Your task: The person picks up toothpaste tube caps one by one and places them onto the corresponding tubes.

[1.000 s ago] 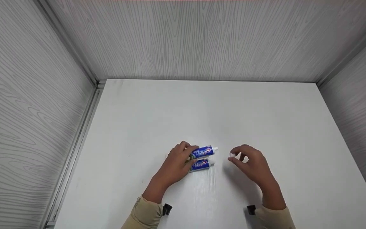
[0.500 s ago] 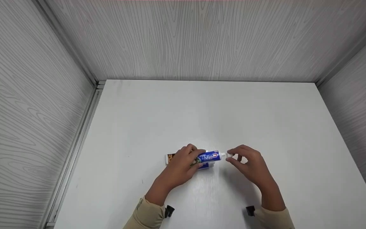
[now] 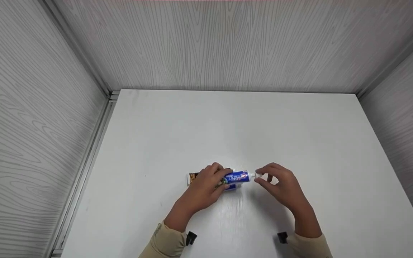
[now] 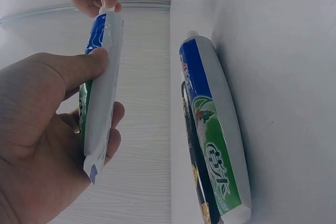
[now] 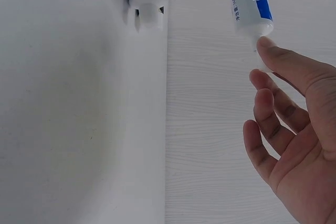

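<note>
In the head view my left hand (image 3: 204,184) grips a blue, green and white toothpaste tube (image 3: 240,176), raised over a second one. The left wrist view has the thumb along the side of this held tube (image 4: 105,93). At its nozzle my right hand (image 3: 280,181) pinches a small white cap (image 3: 258,175) between thumb and index finger. Seen from the right wrist, the cap is mostly covered by the fingertips (image 5: 266,43), right at the nozzle end. The second toothpaste tube (image 4: 215,129) lies on the table, partly hidden in the head view by the left hand.
Beside the lying tube is a dark package with gold print (image 4: 195,171); its end (image 3: 193,178) shows left of my left hand. The white table (image 3: 228,125) is bounded by wood-grain panels (image 3: 206,46) at the back and both sides.
The left hand has lifted one tube off the table and carried it right. The right hand's cap, apart from the tube before, is now at its nozzle.
</note>
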Demonstrator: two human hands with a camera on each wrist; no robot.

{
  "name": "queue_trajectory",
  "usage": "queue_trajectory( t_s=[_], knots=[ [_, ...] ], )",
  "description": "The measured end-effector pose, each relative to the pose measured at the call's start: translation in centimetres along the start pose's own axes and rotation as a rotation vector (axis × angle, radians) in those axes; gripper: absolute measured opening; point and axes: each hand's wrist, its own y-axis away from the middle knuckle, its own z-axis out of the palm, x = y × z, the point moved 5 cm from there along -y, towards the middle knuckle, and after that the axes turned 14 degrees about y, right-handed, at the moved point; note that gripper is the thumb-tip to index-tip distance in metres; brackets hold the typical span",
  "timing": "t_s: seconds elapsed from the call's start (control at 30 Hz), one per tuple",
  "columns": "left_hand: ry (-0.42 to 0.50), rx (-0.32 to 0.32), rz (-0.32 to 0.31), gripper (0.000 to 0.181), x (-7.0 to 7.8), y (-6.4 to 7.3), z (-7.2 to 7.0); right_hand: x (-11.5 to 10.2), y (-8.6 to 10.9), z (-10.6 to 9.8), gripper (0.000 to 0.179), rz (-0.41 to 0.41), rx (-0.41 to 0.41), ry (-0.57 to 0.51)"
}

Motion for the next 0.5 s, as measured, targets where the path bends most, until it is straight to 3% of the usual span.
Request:
queue_trajectory(
  t_s=[0.5],
  knots=[
    [0.007, -0.009, 0.029, 0.046, 0.05, -0.04, 0.04, -0.06, 0.13, -0.03, 0.023, -0.022, 0.011, 0.015]
  ],
)
